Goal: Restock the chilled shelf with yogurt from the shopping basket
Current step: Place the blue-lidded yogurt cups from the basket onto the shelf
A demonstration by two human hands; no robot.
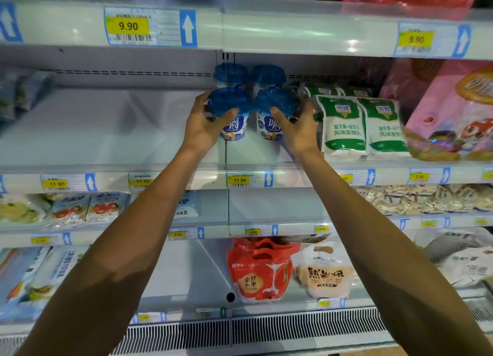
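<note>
Two yogurt cups with blue lids stand side by side near the front of the chilled shelf point(112, 131). My left hand point(206, 126) grips the left yogurt cup point(233, 115) around its lid and side. My right hand point(297, 127) grips the right yogurt cup point(272, 112) the same way. Behind them stand two more blue-lidded cups point(249, 74), deeper on the shelf. The shopping basket is out of view.
Green-and-white pouches point(360, 126) sit just right of the cups, with pink packs point(453, 110) beyond. The shelf to the left of the cups is bare white. Lower shelves hold bagged dairy, a red bag point(260, 270) and a beige bag point(324, 274).
</note>
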